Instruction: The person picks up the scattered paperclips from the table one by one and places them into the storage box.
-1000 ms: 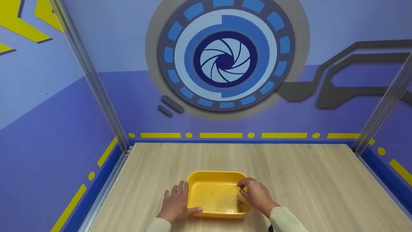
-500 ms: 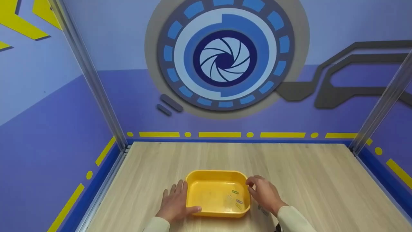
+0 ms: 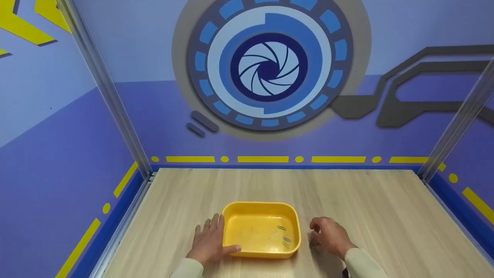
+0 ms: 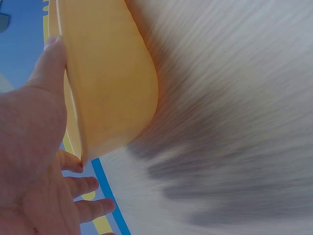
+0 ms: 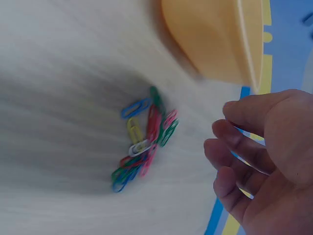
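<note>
A yellow rectangular tray [image 3: 266,255] sits on the wooden table. Its right half holds several paper clips, among them a green one [image 3: 281,228] and a purplish one [image 3: 286,239]. Along the tray's left end rests my left hand [image 3: 208,241], fingers straight and spread, thumb over the rim at the near corner. My right hand [image 3: 332,236] hovers just right of the tray, its fingers bent loosely with nothing between them. Below it lies a heap of coloured paper clips [image 5: 154,125], plain in the right wrist view and mostly hidden by the hand in the head view.
The light wood table [image 3: 185,193] runs back to a blue and purple wall [image 3: 162,116] with a round printed emblem. Metal posts [image 3: 127,135] stand at the back corners, and side panels [image 3: 69,173] flank the table.
My right hand has moved right, from over the tray's right end to above the heap of clips. Several paper clips now show in the tray where it was. The left hand stays put.
</note>
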Demonstrator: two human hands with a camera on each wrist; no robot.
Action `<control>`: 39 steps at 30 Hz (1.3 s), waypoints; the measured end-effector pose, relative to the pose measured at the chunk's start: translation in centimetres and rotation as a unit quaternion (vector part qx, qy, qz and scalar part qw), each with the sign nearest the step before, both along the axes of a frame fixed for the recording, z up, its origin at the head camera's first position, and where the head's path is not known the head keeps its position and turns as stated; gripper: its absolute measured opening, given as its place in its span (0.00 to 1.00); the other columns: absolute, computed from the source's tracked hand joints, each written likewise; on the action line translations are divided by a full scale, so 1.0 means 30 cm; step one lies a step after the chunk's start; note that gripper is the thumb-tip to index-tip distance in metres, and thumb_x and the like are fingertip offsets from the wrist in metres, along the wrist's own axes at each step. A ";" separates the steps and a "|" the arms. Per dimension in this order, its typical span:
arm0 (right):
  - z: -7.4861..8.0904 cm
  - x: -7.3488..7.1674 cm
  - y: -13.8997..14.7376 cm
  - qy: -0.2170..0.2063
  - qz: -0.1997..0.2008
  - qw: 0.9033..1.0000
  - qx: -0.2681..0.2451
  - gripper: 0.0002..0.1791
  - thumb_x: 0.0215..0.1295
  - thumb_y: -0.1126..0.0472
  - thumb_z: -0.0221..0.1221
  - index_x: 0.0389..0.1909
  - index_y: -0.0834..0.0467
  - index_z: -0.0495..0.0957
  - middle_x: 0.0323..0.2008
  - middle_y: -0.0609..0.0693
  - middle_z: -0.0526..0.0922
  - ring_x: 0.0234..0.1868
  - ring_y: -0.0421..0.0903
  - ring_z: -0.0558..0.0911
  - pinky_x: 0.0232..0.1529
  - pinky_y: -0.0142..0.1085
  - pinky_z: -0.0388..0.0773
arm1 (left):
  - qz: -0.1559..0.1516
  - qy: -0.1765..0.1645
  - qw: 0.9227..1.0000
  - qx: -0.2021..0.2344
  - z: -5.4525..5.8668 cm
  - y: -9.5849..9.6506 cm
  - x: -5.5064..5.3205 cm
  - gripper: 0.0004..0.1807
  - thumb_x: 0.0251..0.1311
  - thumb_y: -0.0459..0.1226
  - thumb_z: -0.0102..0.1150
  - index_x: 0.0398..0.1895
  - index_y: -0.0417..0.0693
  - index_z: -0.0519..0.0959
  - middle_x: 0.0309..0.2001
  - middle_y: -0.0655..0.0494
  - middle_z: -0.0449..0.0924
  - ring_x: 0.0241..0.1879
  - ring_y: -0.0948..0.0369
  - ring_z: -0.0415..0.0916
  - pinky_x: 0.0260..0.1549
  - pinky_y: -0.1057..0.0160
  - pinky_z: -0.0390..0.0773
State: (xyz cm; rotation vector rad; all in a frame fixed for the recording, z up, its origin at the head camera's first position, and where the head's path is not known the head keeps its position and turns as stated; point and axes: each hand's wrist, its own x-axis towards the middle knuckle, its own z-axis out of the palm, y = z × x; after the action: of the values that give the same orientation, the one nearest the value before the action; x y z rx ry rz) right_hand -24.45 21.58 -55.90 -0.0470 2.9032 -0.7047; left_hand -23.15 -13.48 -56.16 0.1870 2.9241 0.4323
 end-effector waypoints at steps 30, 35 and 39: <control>-0.079 0.044 0.129 -0.023 -0.014 0.999 0.026 0.03 0.52 0.66 0.62 0.26 0.55 0.79 0.24 0.44 0.77 0.26 0.41 0.72 0.26 0.37 0.70 | -0.021 0.031 0.999 0.004 0.003 -0.009 0.009 0.60 0.38 0.70 0.56 0.69 0.42 0.51 0.69 0.41 0.51 0.66 0.41 0.53 0.59 0.33 0.49; -0.094 0.037 0.137 -0.015 -0.010 0.999 0.032 0.05 0.52 0.66 0.63 0.23 0.53 0.79 0.23 0.43 0.77 0.25 0.40 0.72 0.26 0.36 0.70 | -0.022 0.029 0.999 0.004 0.003 -0.009 0.006 0.61 0.37 0.71 0.55 0.69 0.42 0.51 0.69 0.41 0.51 0.66 0.41 0.52 0.59 0.33 0.49; -0.101 0.028 0.133 -0.011 -0.007 0.999 0.040 0.04 0.52 0.65 0.63 0.23 0.53 0.79 0.23 0.43 0.77 0.26 0.40 0.72 0.26 0.36 0.71 | -0.019 0.010 1.000 0.007 0.002 -0.007 0.003 0.61 0.37 0.71 0.54 0.69 0.42 0.50 0.70 0.41 0.50 0.67 0.41 0.51 0.60 0.33 0.47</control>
State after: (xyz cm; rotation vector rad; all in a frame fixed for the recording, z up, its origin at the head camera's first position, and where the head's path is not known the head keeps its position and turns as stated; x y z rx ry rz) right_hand -23.61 25.58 -58.93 -0.0112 2.9100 -0.5879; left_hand -23.06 -13.70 -56.10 0.2492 2.9335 0.4467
